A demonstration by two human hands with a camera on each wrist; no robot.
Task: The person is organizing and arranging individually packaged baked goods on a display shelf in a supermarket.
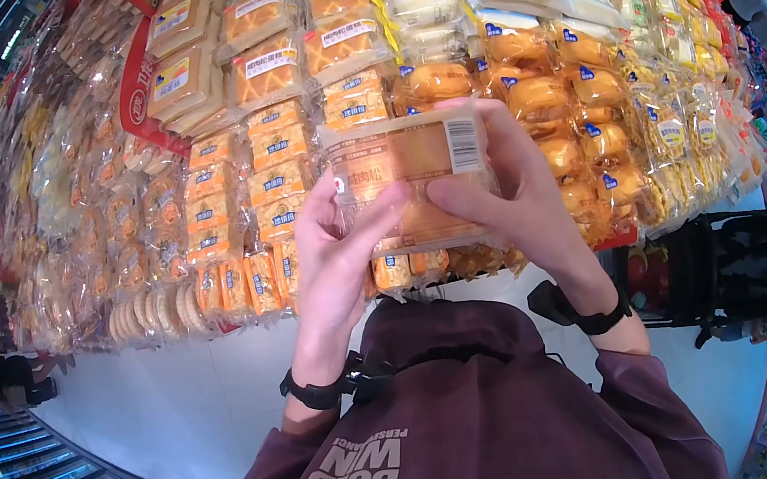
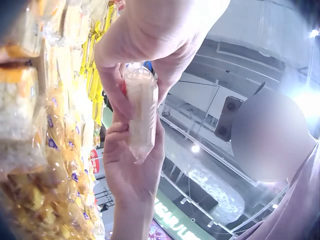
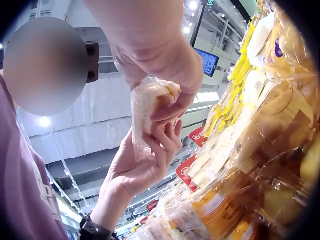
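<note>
Two bare hands hold a clear-wrapped, pale packet (image 2: 143,110) upright, its narrow edge facing the viewer. The left hand (image 2: 155,37) reaches down from the top, fingers and thumb on either side of the packet; the right hand (image 2: 134,167) rises from below, touching its lower part. Along the left side are plastic-wrapped foods (image 2: 62,150), some orange, with bright yellow strips (image 2: 94,75) behind. At right, a blurred head (image 2: 267,135) with a dark device (image 2: 230,117) shows against a lamp-lit ceiling (image 2: 200,65).
</note>
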